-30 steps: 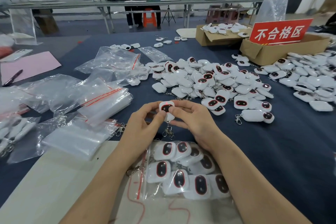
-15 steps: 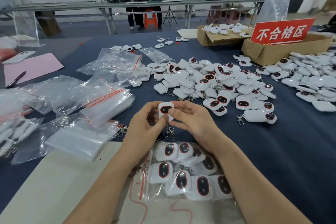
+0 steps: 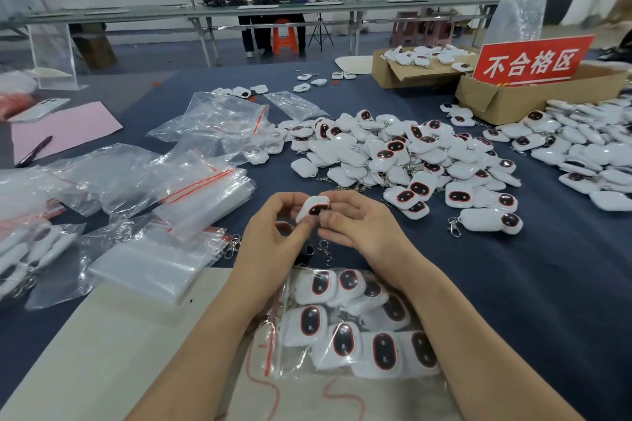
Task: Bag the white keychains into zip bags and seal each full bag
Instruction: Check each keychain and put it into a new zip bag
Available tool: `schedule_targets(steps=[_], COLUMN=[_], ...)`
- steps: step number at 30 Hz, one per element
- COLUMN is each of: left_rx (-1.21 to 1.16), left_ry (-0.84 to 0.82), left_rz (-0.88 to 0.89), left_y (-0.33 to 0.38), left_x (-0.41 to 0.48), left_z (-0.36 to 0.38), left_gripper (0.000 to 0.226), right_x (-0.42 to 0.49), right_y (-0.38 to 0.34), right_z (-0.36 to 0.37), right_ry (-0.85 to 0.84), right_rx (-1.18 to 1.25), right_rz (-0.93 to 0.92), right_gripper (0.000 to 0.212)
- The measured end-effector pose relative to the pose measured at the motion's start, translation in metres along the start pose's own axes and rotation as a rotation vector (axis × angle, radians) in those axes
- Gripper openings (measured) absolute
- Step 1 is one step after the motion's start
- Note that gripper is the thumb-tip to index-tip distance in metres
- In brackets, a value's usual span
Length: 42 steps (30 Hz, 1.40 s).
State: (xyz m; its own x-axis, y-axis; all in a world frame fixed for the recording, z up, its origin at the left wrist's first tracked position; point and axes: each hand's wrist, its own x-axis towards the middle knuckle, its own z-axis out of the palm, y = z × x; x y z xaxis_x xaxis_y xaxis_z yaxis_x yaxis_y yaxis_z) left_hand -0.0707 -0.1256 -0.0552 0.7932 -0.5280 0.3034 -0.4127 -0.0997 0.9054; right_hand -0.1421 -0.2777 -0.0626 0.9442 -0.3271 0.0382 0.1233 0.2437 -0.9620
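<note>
Both hands meet above the dark blue cloth-covered desk [image 3: 513, 284], raised a little off it. Between them is one white rounded plastic keychain with a dark, red-rimmed oval window [image 3: 313, 208], window turned toward the person. Its long axis is tilted, upper end to the right and lower end to the left. The left hand [image 3: 273, 236] pinches the lower left end with curled thumb and fingers. The right hand [image 3: 362, 225] pinches the upper right edge with its fingertips, the rest of its fingers loosely bent. The keychain's metal clasp [image 3: 323, 248] hangs below, apart from the cloth as far as can be told. The clear plastic zip bag with a red seal strip [image 3: 273, 345] lies flat just nearer the person than the hands, under both forearms, part-filled with like keychains. Its strip runs near-to-far along the left side, so the mouth appears to face left, below the left wrist. Judgement: the left hand is nearer that mouth, so the keychain must come back and leftward to enter. The loose heap of white keychains [image 3: 393, 154] lies beyond and to the right.
</note>
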Motion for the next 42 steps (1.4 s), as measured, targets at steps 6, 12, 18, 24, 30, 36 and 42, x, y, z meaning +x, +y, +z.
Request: schedule_targets(steps=[6,12,18,24,30,36,42], left_rx=[0.019,0.007,0.005,-0.054,-0.082,-0.087,-0.116], left_ry=[-0.010,0.021,0.013,-0.030,-0.011,-0.029,0.030], left_rz=[0.029,0.034,0.051,0.052,0.056,0.056,0.057], left_y=[0.000,-0.001,-0.004,-0.004,-0.003,-0.002,0.001], left_x=[0.000,-0.002,0.000,0.000,0.001,0.000,0.002], left_z=[0.000,0.003,0.002,0.001,0.001,0.001,-0.002], left_gripper=[0.024,0.022,0.025,0.033,0.028,0.035,0.019], right_x=[-0.002,-0.002,-0.003,-0.005,-0.006,-0.006,-0.007], right_y=[-0.001,-0.001,-0.002,-0.005,-0.006,-0.008,-0.008], right_z=[-0.001,0.000,0.004,0.004,0.007,0.010,0.012], right_ry=[-0.030,-0.052,-0.067,-0.095,-0.023,0.048,0.029], right_rx=[-0.147,-0.134,-0.174,-0.187,-0.203,-0.332,-0.385], right_rz=[-0.096,-0.136,-0.168,-0.141,-0.126,-0.074,-0.082], right_gripper=[0.026,0.025,0.040,0.030,0.017,0.041,0.046])
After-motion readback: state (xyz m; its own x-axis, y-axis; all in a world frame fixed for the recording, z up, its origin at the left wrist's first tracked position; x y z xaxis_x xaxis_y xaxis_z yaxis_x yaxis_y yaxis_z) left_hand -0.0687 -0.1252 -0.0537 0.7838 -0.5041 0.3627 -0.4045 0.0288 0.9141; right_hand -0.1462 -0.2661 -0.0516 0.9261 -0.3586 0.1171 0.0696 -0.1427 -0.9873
